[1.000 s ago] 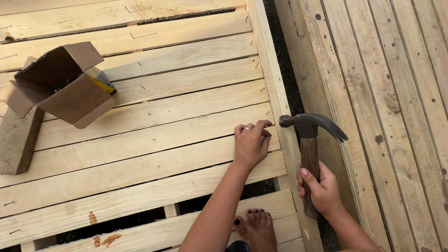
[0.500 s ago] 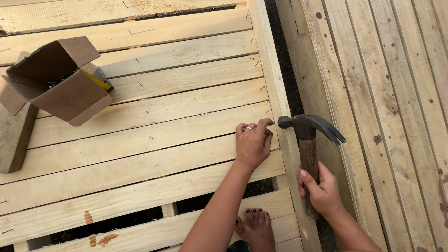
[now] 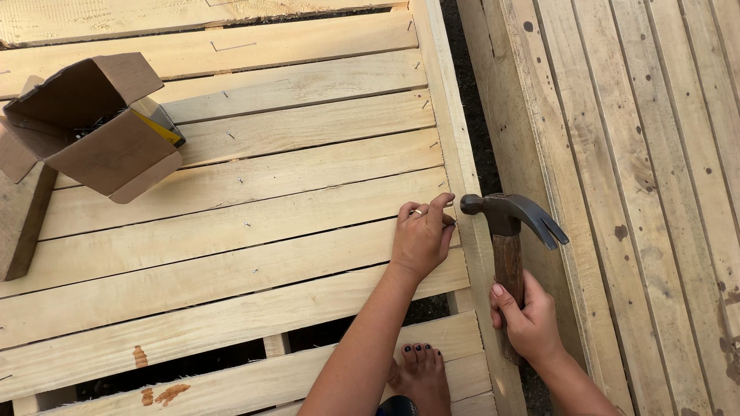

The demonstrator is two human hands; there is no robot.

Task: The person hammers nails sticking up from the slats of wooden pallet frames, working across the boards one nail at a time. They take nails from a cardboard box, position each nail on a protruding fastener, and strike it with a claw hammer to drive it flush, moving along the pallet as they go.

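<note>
Left hand [image 3: 421, 237] pinches a nail at the pallet [image 3: 231, 185]'s right edge, room only rightward. Right hand [image 3: 529, 320] grips a worn wooden-handled claw hammer [image 3: 506, 231], head just beside the fingertips.

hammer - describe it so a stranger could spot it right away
Follow the slatted pallet to its right edge board. The hammer hangs just past it, its worn wooden handle gripped by the right hand. Its dark metal claw head is the only metal tool here.

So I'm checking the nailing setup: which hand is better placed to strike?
The right hand: it grips the hammer, head level with the plank edge, while the left hand pinches there as if steadying a nail.
</note>
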